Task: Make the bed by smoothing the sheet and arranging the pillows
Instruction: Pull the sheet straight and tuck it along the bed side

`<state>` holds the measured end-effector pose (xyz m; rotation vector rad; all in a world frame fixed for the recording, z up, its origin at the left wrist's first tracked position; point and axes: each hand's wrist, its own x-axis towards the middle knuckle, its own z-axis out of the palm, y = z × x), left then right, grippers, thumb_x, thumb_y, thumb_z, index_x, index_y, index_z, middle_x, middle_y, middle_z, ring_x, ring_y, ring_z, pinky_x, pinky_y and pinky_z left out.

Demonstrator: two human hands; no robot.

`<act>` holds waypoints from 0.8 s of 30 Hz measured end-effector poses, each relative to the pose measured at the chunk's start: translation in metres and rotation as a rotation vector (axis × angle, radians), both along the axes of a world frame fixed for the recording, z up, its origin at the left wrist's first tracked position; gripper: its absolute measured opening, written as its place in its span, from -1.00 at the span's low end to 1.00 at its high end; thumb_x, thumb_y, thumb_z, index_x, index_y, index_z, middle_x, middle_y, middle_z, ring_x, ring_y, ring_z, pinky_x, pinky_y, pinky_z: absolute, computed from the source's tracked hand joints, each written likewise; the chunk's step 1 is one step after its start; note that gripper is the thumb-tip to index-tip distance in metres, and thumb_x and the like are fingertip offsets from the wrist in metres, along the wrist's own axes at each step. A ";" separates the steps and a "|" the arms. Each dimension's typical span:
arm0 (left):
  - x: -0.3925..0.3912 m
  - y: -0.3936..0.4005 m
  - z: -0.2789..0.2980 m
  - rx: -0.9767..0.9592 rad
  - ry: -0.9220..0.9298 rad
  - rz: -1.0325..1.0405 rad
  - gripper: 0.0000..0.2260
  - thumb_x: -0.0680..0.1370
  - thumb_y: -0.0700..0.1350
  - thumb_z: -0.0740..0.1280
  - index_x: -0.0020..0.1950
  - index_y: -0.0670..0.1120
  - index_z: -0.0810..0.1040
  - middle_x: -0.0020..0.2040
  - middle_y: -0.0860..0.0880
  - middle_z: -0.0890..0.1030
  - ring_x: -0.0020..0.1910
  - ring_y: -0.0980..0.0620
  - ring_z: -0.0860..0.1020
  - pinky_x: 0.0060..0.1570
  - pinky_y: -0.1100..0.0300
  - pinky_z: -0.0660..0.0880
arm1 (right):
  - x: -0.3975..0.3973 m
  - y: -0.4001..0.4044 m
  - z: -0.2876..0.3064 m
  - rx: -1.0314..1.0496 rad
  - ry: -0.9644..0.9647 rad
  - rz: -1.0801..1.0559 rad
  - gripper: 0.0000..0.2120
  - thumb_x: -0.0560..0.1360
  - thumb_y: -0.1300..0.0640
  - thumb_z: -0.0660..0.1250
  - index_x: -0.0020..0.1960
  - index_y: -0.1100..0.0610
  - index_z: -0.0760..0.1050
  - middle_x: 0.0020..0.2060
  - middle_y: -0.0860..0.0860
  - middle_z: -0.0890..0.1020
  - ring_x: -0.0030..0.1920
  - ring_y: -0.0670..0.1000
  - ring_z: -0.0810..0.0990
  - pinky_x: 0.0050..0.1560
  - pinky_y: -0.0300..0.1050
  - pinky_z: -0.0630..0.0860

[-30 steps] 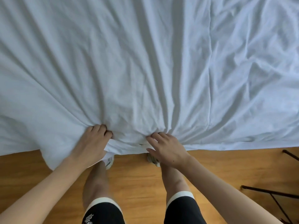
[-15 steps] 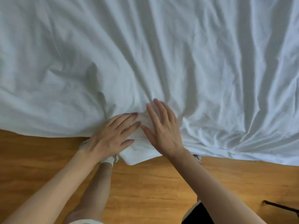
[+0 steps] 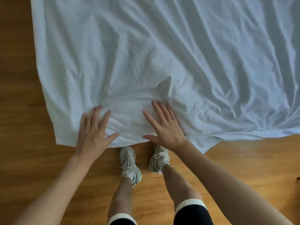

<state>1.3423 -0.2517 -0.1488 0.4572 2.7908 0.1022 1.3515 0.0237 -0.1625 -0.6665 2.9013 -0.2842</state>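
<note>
Two flat hands on the near edge of a white sheet

The left hand [image 3: 92,132] lies palm down on the white sheet [image 3: 162,54], near its front left corner, with the fingers straight and spread; it grasps nothing and only presses the cloth. The right hand [image 3: 164,127] lies just beside it, also flat and released, fingers stretched forward, thumb out along the hem. Between the two hands the cloth is rather smooth, but a raised fold stands just beyond the right hand, and many wrinkles run to the right side. The sheet covers the upper part of the view and its hem hangs over the wooden floor [image 3: 24,159]. Two pale sneakers [image 3: 129,164] stand on the floor just under the hem.
</note>
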 end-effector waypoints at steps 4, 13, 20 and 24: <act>-0.004 0.000 -0.025 -0.031 0.166 -0.039 -0.64 0.41 0.02 0.46 0.08 -0.17 0.52 0.21 -0.25 0.48 0.16 -0.25 0.43 0.18 -0.17 0.32 | -0.008 -0.026 -0.040 0.008 0.117 -0.116 -0.27 0.41 -0.39 0.19 0.31 0.17 0.41 0.21 0.17 0.54 0.24 0.20 0.44 0.21 0.13 0.38; -0.027 -0.016 -0.014 0.263 0.423 -0.286 -0.66 0.61 -0.09 0.24 -0.35 -0.17 0.40 -0.43 -0.12 0.42 -0.47 -0.09 0.40 -0.44 0.12 0.30 | -0.033 -0.059 -0.031 -0.186 0.237 -0.145 -0.60 0.57 -0.08 0.22 -0.34 0.12 0.46 -0.52 0.05 0.50 -0.49 0.13 0.51 -0.45 -0.12 0.37; -0.035 -0.105 0.055 0.317 0.381 -0.384 -0.56 0.63 -0.06 0.20 -0.43 -0.19 0.40 -0.52 -0.10 0.36 -0.58 -0.07 0.36 -0.60 0.15 0.27 | -0.002 -0.149 0.029 -0.404 0.197 -0.367 -0.50 0.64 -0.10 0.05 -0.38 0.13 0.37 -0.55 0.02 0.41 -0.52 0.04 0.38 -0.46 -0.19 0.17; -0.034 -0.109 0.030 0.187 0.270 -0.219 -0.67 0.64 0.00 0.16 -0.17 -0.20 0.52 -0.24 -0.15 0.51 -0.29 -0.17 0.50 -0.40 0.02 0.44 | -0.004 -0.148 -0.003 -0.206 -0.003 -0.306 -0.65 0.55 -0.09 0.15 -0.21 0.16 0.47 -0.33 0.07 0.54 -0.31 0.13 0.54 -0.29 -0.08 0.42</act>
